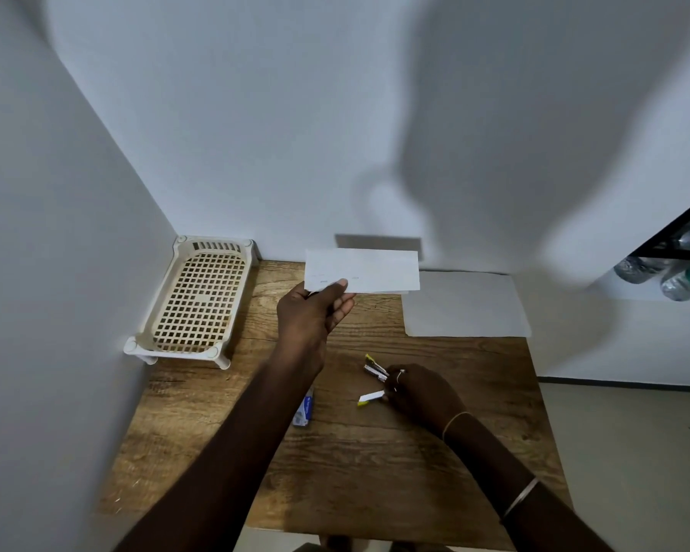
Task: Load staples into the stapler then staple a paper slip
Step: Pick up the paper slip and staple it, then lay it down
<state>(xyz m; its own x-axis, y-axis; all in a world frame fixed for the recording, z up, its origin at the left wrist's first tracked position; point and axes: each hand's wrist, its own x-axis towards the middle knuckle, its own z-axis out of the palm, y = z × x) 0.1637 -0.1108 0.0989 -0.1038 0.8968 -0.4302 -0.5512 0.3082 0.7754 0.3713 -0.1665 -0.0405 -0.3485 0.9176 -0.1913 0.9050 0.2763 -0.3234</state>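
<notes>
My left hand holds a white paper slip by its lower left corner, lifted above the far side of the wooden table. My right hand grips a small yellow and silver stapler, which is swung wide open, its two arms pointing left from my fingers. A small blue and white staple box lies on the table, partly hidden by my left forearm.
A cream plastic mesh tray stands in the back left corner against the walls. A white paper sheet lies at the back right of the table. Water bottles rest on a shelf at the far right.
</notes>
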